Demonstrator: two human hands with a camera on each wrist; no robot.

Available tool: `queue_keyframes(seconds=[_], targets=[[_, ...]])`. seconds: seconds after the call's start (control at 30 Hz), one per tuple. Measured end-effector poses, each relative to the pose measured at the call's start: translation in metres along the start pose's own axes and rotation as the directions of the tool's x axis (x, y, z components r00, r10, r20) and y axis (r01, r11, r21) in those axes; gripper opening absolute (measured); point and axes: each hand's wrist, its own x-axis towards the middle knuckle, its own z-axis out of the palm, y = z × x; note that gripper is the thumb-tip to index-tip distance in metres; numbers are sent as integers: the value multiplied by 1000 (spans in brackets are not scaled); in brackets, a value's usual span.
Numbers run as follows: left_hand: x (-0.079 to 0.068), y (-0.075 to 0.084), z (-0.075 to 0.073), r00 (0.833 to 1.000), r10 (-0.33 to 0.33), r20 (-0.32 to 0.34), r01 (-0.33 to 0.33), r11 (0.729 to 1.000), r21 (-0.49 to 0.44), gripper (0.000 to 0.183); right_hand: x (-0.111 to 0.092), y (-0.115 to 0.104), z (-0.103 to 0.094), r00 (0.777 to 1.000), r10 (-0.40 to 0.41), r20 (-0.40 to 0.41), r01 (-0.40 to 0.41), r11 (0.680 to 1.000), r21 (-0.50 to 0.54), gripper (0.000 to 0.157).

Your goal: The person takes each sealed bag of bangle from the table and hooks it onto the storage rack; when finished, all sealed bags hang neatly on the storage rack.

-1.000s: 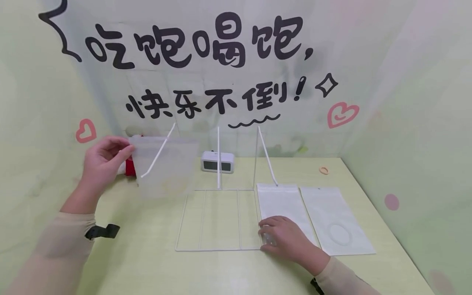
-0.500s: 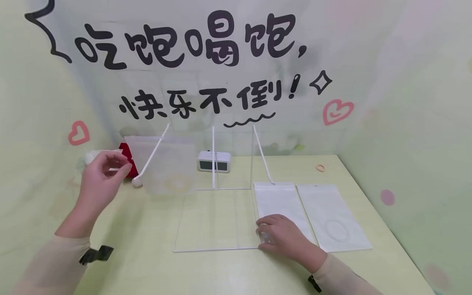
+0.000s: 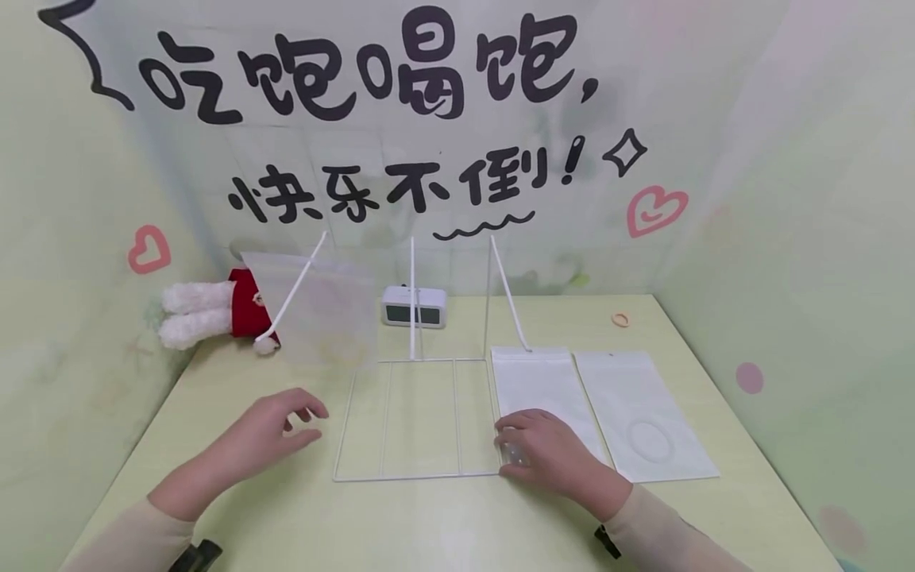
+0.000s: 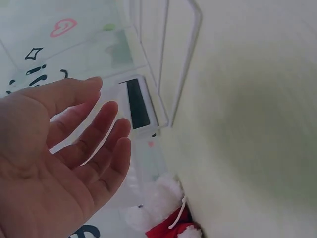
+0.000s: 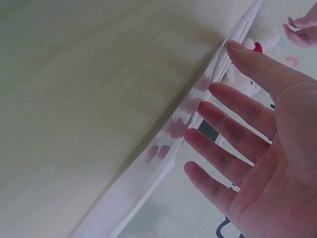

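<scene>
A white wire rack (image 3: 396, 478) stands on the table, its base flat and several thin prongs rising at the back. From the left prong hangs a translucent zip bag (image 3: 336, 306) with a faint pale ring shape low inside it. My left hand (image 3: 275, 433) is lowered over the table left of the base, fingers loosely bent and holding nothing. At the base's right edge my right hand (image 3: 554, 461) rests on a white zip bag (image 3: 543, 381), which lies flat. In the right wrist view, extended fingertips (image 5: 193, 136) are at the edge of that bag.
Another white bag (image 3: 643, 405), showing a ring outline, lies at the right. Behind the rack are a white digital clock (image 3: 415, 307) and a plush toy in red (image 3: 246, 306). A small orange ring (image 3: 620, 320) lies at the back right.
My left hand lets go of the hanging bag's upper left corner, then moves down and right to beside the base. The bag stays on the prong. My right hand stays in place.
</scene>
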Motion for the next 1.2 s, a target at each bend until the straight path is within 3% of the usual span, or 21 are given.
queue_keyframes(seconds=[0.13,0.33,0.53,0.73,1.0,1.2], targets=[[-1,-6,19,995,65,70,-71,993,99,25,-1,1,0,1000,-9,-14,9,1000,2,34],[-10,-15,40,984,162,67,-174,951,255,39,-2,3,0,999,-26,-24,26,1000,-11,35],[-13,-20,47,984,175,45,-180,934,307,43,-2,3,-1,999,-27,-29,27,1000,-6,34],[-19,-22,50,979,195,58,-203,919,337,47,-2,4,1,997,-64,-46,67,995,70,33],[-22,-19,50,983,166,73,-181,917,356,51,-2,11,4,992,-118,-41,121,987,103,34],[-20,-15,53,979,201,37,-200,907,370,54,-2,14,5,993,-110,-31,113,988,105,33]])
